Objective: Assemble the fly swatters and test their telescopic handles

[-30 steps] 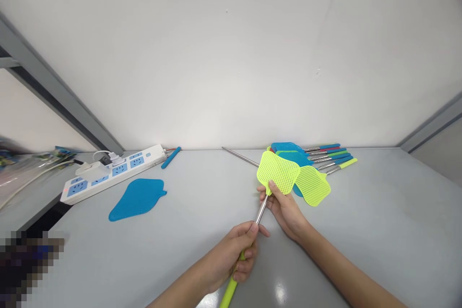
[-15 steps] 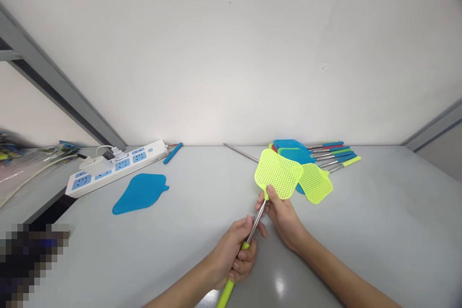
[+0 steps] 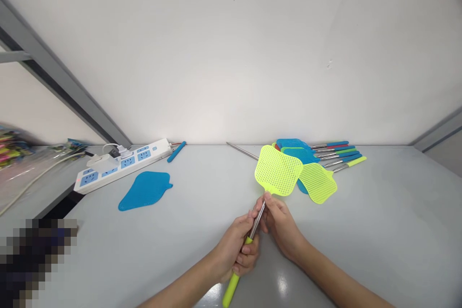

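Presently, our left fingers (image 3: 246, 260) wrap the grip (image 3: 231, 289) of the yellow-green swatter (image 3: 257, 224); right fingers (image 3: 275, 208) pinch its neck (image 3: 268, 190), below the mesh head (image 3: 278, 171).

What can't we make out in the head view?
All head view:
Yellow-green handle, middle: hidden by left hand.
Mesh head, joint with shaft: covered by right hand.
Metal rod, near end: behind mesh head.
Piled swatters, count: overlap.
Plastic bag: cut by left edge.
Lower-left object: pixelated.
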Action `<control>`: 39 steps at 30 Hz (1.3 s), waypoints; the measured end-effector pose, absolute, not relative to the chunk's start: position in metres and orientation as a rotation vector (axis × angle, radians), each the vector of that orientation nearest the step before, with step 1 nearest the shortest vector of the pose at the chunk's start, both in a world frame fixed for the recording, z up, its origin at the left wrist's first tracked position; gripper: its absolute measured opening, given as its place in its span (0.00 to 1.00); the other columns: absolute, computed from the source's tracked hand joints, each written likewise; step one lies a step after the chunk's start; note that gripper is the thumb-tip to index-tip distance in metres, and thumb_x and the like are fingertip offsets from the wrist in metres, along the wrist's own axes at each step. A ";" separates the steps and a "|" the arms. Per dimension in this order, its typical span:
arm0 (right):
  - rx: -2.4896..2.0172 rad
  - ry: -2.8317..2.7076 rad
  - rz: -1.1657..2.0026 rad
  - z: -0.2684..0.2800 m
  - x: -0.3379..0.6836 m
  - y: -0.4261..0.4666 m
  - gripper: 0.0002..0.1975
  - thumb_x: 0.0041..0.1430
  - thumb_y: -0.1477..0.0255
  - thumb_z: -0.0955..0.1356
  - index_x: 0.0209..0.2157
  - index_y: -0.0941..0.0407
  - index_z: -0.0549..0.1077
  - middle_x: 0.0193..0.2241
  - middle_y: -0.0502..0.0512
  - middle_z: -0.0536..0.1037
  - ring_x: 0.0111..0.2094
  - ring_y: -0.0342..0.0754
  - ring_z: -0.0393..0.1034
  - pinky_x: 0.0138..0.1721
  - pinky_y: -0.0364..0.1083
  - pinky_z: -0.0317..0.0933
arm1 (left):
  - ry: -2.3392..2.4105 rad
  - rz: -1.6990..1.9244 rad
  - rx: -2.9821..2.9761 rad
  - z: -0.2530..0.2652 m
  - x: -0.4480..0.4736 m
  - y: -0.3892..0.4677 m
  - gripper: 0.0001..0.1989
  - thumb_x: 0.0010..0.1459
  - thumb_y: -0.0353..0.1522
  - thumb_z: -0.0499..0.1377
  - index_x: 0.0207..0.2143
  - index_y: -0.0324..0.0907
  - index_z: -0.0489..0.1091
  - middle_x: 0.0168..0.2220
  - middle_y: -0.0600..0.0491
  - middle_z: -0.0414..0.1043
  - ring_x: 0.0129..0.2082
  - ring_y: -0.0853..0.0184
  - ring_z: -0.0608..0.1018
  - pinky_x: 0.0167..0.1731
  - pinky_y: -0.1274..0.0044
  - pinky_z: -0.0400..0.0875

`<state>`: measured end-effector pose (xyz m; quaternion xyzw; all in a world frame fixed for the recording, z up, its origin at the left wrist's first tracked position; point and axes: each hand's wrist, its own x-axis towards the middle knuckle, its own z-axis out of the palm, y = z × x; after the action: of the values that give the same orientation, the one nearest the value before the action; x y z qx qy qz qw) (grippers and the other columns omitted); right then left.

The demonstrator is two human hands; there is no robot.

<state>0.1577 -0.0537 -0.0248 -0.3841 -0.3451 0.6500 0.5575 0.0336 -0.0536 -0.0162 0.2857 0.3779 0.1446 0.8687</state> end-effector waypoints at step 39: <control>-1.127 -0.558 1.117 -0.028 0.178 -0.041 0.20 0.53 0.58 0.56 0.29 0.61 0.66 0.13 0.54 0.71 0.15 0.44 0.61 0.20 0.43 0.55 | 0.805 0.181 0.826 -0.008 0.036 -0.064 0.20 0.50 0.50 0.42 0.24 0.42 0.53 0.16 0.63 0.44 0.11 0.80 0.46 0.10 0.85 0.38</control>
<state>0.1775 -0.0409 -0.0276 -0.4995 -0.2472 0.4949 0.6666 0.0359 -0.0636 -0.0079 0.3899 0.3799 0.0852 0.8345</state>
